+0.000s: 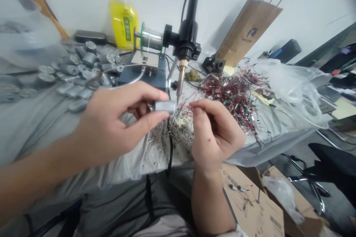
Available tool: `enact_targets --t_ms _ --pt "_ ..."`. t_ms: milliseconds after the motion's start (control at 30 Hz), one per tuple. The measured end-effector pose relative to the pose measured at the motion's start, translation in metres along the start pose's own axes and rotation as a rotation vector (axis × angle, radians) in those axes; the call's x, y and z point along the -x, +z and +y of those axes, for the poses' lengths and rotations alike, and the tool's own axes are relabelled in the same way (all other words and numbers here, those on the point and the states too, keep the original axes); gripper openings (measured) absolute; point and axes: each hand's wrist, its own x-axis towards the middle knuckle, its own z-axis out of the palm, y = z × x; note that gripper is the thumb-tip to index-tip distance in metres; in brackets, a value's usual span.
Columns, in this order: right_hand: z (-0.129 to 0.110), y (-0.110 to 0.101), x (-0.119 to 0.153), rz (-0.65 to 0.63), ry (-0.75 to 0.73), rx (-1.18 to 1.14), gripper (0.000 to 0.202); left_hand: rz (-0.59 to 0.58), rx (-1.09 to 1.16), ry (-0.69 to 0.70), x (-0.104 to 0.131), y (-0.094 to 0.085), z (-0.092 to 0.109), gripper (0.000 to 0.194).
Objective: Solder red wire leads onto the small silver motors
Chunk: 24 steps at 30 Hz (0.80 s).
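Between the thumb and fingers of my left hand (119,118) lies a small grey cylindrical motor (164,107), held on its side with one end facing right. My right hand (214,129) pinches a thin red wire (185,106) that reaches left to that end of the motor. Just above the same end is the tip of a soldering iron (180,81), clamped pointing down in a black holder (185,40); whether it touches the motor I cannot tell. Behind stands a solder feeder with a spool of solder wire (152,40).
Many grey motors (73,68) are heaped at the left. A tangled pile of red and black wires (233,92) lies at the right, near a paper bag (247,29) and clear plastic (289,85). A yellow bottle (124,22) stands at the back. Cardboard boxes (250,200) sit below the table edge.
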Motion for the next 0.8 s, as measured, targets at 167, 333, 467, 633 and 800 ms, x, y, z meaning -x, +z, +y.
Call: enact_targets --t_ms 167,333,467,633,800 --pt "-0.0009 -0.0022 0.0008 -0.029 0.008 -0.021 0.018 0.007 -0.015 -0.007 0.0002 0.0007 0.0004 0.014" --pt "-0.0012 -0.0036 0.0013 -0.040 0.014 -0.016 0.019 0.011 -0.039 -0.009 0.0006 -0.0004 0.0001 0.015" --pt "-0.0006 -0.0034 0.0013 -0.039 0.010 -0.012 0.019 0.025 -0.036 -0.019 0.0007 0.0011 -0.0003 0.018" --pt "-0.0003 -0.0017 0.0011 -0.019 0.011 -0.012 0.018 0.030 -0.009 -0.004 -0.0012 0.0016 0.0011 0.015" --pt "-0.0009 -0.0019 0.0004 -0.017 0.005 0.015 0.018 0.026 -0.017 -0.010 -0.0020 0.0006 0.0032 0.013"
